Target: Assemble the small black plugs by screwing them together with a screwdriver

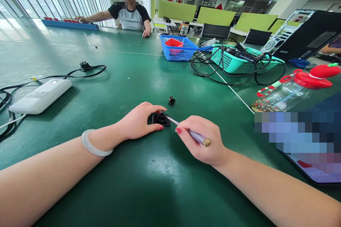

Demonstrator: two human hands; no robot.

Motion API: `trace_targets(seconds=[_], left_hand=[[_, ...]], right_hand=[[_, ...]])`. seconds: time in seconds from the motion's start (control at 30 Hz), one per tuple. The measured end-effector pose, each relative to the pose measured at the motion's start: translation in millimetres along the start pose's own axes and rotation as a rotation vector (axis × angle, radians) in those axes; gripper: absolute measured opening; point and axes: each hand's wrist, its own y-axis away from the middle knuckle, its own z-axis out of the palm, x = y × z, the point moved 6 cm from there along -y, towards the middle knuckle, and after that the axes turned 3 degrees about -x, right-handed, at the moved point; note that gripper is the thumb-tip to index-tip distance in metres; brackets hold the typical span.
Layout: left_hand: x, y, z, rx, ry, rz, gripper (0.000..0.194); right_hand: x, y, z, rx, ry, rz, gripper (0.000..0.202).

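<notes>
My left hand [140, 120] steadies a small black plastic part [161, 119] on the green table [128, 184], thumb on its near side and fingers on its far side. In my right hand [206, 140] is a screwdriver [197, 137] with a translucent purplish handle. Its thin metal shaft slants down to the left, and the tip meets the upper right of the part. Whether the tip sits in a slot or screw is too small to tell. Just beyond my left fingertips lies a second small black piece [172, 100], apart from both hands.
A white power strip [41, 95] with black cables lies left. Blue [177, 53] and teal [226, 63] baskets, with tangled cables, stand farther back. A red-lidded bottle [285, 94] and a tablet-like device [317, 170] are at right. Across the table, a person [131, 14] reaches toward a blue tray [70, 25].
</notes>
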Motion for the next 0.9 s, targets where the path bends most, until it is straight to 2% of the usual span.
trace_targets(seconds=[0.13, 0.23, 0.33, 0.47, 0.63, 0.7, 0.8, 0.9], left_hand=[[0.9, -0.5, 2.2, -0.032, 0.006, 0.028, 0.051], [1.0, 0.1, 2.2, -0.045, 0.019, 0.035, 0.051], [0.2, 0.4, 2.4, -0.054, 0.025, 0.029, 0.050], [0.8, -0.5, 2.6, -0.055, 0.024, 0.030, 0.049], [4.5, -0.5, 1.7, -0.047, 0.033, 0.046, 0.047], [5.1, -0.1, 1.5, -0.041, 0.033, 0.053, 0.047], [4.9, 0.2, 2.0, -0.038, 0.025, 0.060, 0.047], [4.0, 0.2, 2.2, -0.041, 0.016, 0.059, 0.048]], right_hand=[[22.9, 0.3, -4.2, 0.094, -0.173, 0.273, 0.026], [48.1, 2.0, 5.1, 0.045, -0.395, 0.509, 0.035], [62.6, 1.9, 14.3, -0.031, -0.543, 0.612, 0.037], [55.4, -0.3, 14.2, -0.116, -0.418, 0.560, 0.035], [15.3, -1.3, 15.9, -0.265, -0.066, 0.189, 0.028], [8.3, 0.0, 17.3, -0.277, 0.011, 0.120, 0.027], [12.9, -0.6, 15.6, -0.235, -0.024, 0.168, 0.029], [29.4, -1.6, 10.0, -0.122, -0.230, 0.333, 0.031]])
